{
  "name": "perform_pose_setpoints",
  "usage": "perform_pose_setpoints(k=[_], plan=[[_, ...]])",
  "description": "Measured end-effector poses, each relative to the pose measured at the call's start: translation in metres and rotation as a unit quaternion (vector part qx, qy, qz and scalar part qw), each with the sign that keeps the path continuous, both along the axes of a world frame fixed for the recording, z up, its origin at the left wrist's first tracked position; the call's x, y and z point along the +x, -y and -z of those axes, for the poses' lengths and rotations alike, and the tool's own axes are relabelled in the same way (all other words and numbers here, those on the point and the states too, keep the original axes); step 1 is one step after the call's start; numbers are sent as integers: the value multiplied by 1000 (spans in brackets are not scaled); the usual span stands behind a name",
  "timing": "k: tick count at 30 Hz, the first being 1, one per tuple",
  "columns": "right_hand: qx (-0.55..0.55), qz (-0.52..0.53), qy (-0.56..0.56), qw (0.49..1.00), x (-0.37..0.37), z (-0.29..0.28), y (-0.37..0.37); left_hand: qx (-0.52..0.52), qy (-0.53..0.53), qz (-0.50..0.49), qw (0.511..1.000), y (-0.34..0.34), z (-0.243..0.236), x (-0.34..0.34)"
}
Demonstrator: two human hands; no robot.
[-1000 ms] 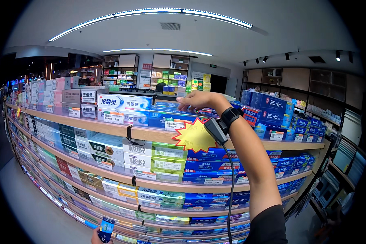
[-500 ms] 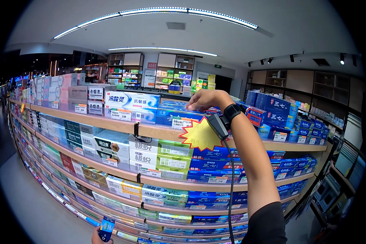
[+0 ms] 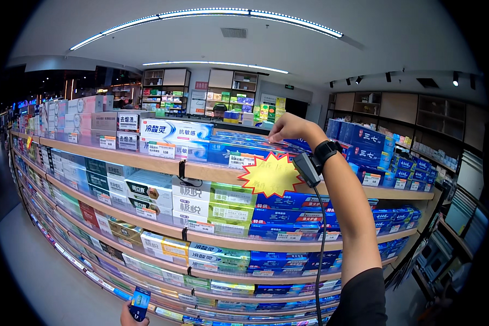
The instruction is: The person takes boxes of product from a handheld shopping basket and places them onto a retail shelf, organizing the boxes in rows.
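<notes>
Two hands are at work, and the nearer one sits lowest in view: the left hand (image 3: 129, 314) at the bottom edge, its grip closed around a small blue box (image 3: 140, 303) held upright, well below and to the left of everything the other hand touches. Only the top of this hand shows, so how the fingers wrap the box cannot be told in full.

Farther out and higher, the right hand (image 3: 288, 128) reaches up to the top shelf (image 3: 163, 164), with a black wristband (image 3: 326, 149) and a small black device (image 3: 308, 168) with a cable hanging under the wrist. Its fingers are curled down onto the flat blue toothpaste boxes (image 3: 244, 145) stacked there; whether it pinches one or only presses on it cannot be told. These boxes lie directly under and just left of this grip, their long axis running along the shelf, left to right. The right hand is clearly the nearer one to them.

Just below that grip, a yellow star-shaped tag (image 3: 269, 175) hangs off the shelf edge. Beyond, more shelving (image 3: 223, 89) lines the far wall.
</notes>
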State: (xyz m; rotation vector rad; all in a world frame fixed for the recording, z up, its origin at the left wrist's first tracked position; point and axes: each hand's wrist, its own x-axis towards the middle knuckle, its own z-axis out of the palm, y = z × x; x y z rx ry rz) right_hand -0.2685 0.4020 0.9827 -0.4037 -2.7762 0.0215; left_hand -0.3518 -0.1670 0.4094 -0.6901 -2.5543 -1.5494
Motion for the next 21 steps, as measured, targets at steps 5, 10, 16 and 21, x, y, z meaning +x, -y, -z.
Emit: perform_pose_setpoints(k=[5, 10, 16, 21], plan=[[94, 138, -74, 983, 42, -13, -19, 11, -26, 11, 1000, -8, 1, 5], [90, 311, 43, 945, 72, -7, 7, 16, -5, 0, 1000, -5, -6, 12], [12, 143, -91, 986, 88, -2, -20, 21, -5, 29, 999, -11, -7, 19], [-5, 16, -30, 999, 69, -15, 20, 13, -4, 14, 1000, -7, 1, 23]])
